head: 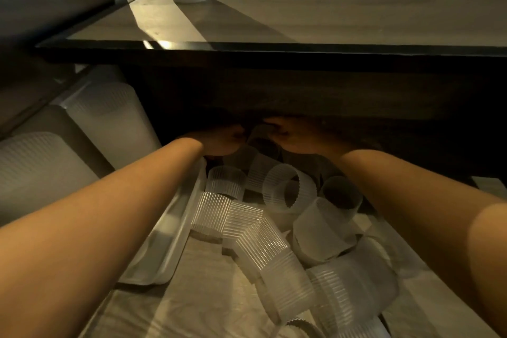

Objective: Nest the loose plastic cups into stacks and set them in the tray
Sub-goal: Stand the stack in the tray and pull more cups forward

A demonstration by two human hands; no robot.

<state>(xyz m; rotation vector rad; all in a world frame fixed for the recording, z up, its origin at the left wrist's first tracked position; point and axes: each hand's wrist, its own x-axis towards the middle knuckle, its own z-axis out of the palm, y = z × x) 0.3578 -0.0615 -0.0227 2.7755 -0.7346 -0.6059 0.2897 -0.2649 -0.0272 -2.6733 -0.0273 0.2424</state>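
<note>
Dim shelf: perhaps ten cups.

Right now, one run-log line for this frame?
left hand + right hand: both on one cup, grip unclear in shadow | loose cups: piled, unnested | tray: left of pile | stage: gathering

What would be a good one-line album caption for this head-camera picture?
Both hands, left hand and right hand, reach under a dark shelf above jumbled plastic cups.
</note>
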